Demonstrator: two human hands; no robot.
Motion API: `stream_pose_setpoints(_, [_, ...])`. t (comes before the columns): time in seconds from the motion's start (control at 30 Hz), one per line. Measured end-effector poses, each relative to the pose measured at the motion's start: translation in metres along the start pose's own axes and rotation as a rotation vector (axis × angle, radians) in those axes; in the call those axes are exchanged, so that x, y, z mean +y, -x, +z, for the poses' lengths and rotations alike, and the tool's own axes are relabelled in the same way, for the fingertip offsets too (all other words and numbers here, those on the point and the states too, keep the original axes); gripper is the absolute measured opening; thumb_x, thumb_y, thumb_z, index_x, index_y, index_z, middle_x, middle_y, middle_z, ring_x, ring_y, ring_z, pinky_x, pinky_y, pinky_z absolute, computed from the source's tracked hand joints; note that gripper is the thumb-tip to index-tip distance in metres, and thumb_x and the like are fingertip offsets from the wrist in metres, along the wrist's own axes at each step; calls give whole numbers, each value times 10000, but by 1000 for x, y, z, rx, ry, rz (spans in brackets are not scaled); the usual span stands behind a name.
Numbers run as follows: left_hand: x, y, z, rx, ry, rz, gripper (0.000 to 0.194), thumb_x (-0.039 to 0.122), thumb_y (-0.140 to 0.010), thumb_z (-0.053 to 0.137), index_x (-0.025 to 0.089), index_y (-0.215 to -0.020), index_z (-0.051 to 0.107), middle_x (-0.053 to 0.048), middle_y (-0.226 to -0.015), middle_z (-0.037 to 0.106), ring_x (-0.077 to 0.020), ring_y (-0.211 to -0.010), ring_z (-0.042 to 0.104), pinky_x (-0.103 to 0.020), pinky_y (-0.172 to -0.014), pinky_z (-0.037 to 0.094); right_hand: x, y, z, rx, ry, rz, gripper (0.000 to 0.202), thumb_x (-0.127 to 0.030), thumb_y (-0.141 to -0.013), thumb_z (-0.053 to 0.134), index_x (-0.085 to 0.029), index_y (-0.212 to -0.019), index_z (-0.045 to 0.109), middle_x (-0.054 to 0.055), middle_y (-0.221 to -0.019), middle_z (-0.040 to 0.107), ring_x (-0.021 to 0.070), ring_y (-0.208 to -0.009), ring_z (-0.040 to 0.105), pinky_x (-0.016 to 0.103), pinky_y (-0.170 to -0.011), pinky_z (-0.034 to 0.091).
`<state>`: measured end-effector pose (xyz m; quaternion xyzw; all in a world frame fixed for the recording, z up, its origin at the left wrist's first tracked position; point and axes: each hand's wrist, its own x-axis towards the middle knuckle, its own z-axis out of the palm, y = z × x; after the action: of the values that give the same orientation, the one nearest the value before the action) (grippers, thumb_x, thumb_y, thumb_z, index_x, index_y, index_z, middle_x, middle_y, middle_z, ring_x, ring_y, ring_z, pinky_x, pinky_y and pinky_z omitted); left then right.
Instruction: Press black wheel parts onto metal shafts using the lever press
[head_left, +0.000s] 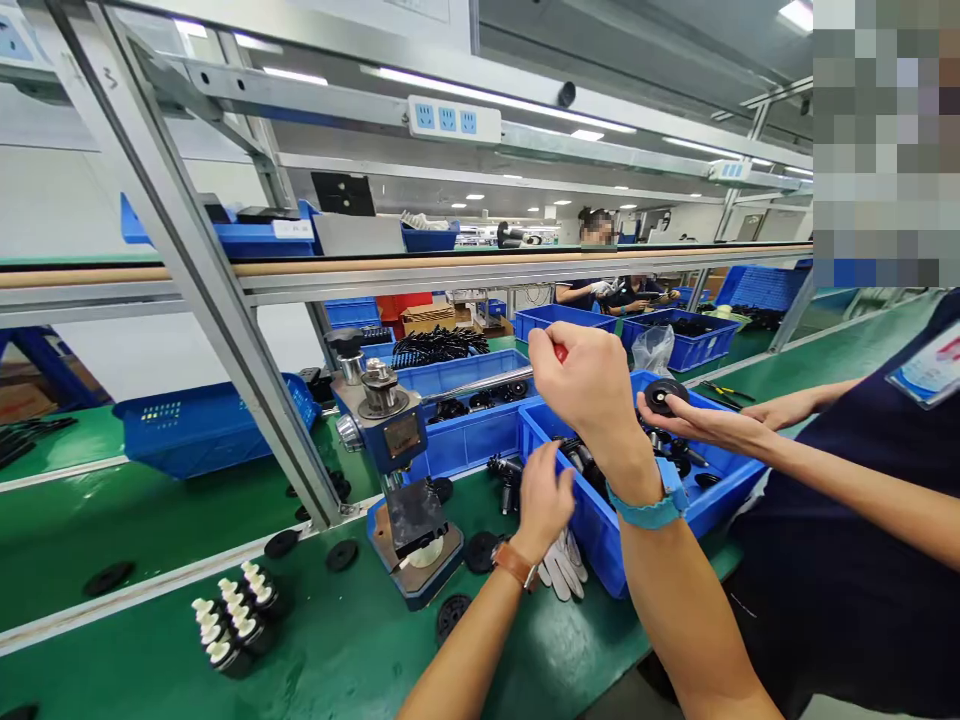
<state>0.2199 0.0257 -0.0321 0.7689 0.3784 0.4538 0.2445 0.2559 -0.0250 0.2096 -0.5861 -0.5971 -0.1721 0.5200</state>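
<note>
Because a hold at the far end should give the most leverage, I judge, my right hand [585,385] is clenched around the red knob [561,353] of a long shiny metal lever [480,385] running out from the blue-and-black metal press [390,435] on the green worktop [330,640]. My left hand [546,495] hovers between that press and the deep blue plastic bin [600,545], its fingers loosely parted; I see nothing in them, though blur and angle hide the palm. Below it lies a pale fabric glove [564,570]. White-topped black parts [236,620] stand in close rows, presumably to keep them together, with black discs [343,555] scattered nearby. A slanting grey metal post [274,410] crowds the press's left side. At right, a co-worker's hand [701,420] holds a round black part [660,395] over the bin, whose contents my right forearm partly hides.
</note>
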Motion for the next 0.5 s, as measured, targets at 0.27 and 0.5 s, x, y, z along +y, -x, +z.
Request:
stream_pose_setpoints(0.27, [-60,29,4,-53,-477,-353,476,114,-909,591,81,-1370,477,-232,-1246,664,-368,-1224,622,-463,-1003,474,0,9,0,-19,12,46,445,-324,-993,500,-205,-580,385,-31,-550,426,108,-544,280,294,-585,208])
stream_pose_setpoints(0.5, [-69,14,8,-140,-579,-298,484,48,-890,541,77,-1367,468,-236,-1204,705,-359,-1241,629,-452,-1019,454,0,15,-5,-65,13,64,449,-333,-1005,486,-201,-597,353,-45,-553,396,106,-547,231,277,-563,180])
